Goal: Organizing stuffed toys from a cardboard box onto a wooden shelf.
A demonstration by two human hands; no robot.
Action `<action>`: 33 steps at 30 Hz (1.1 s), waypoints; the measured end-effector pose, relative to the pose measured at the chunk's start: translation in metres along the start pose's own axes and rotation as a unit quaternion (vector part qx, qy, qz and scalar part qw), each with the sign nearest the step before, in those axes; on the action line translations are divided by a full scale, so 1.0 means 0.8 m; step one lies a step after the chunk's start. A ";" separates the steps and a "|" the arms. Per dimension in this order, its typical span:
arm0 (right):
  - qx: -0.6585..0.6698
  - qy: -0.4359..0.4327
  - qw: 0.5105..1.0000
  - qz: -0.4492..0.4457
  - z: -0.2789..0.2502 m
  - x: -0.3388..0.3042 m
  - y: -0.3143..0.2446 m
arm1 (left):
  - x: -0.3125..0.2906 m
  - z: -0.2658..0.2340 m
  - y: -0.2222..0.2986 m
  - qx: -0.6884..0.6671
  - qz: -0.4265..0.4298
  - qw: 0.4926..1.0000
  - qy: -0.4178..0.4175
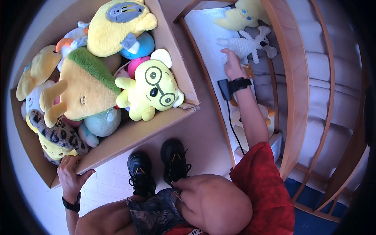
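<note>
My left hand (70,175) grips the near rim of a cardboard box (133,147), its thumb outside the wall. Plush toys fill the box: a yellow-green one with round glasses (153,87), a tan and green wedge-shaped one (88,88), a yellow one with a grey face (113,29) and several more. Over on the right, my right hand (234,65) reaches above a shelf lined with white cloth (197,29). It looks open, with one finger stretched out and the others partly hidden. Closest to it are a white ribbed plush animal (244,43) and a small brown item (248,71).
A pale yellow plush (241,15) lies at the shelf's far end. Beneath my right forearm sits a white and orange plush (239,119), partly covered. Wooden rails (291,78) border the shelf on the right. My black shoes (173,158) stand between box and shelf.
</note>
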State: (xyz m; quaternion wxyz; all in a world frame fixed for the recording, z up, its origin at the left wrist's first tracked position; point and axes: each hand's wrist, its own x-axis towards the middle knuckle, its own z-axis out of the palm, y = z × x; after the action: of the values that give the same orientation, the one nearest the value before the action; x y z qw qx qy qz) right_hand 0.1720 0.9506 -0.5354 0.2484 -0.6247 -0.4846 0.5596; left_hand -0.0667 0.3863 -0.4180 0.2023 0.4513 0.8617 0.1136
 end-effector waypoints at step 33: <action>-0.277 -0.313 0.782 -0.462 0.024 -0.279 -0.043 | -0.020 -0.016 -0.013 0.056 -0.004 0.998 -0.037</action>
State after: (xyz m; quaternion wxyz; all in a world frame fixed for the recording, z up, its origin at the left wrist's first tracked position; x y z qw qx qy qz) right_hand 0.1640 0.7632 -0.4083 0.1284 -0.1582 -0.9006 0.3839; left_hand -0.0720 0.3672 -0.4065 0.2088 0.4624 0.8604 0.0473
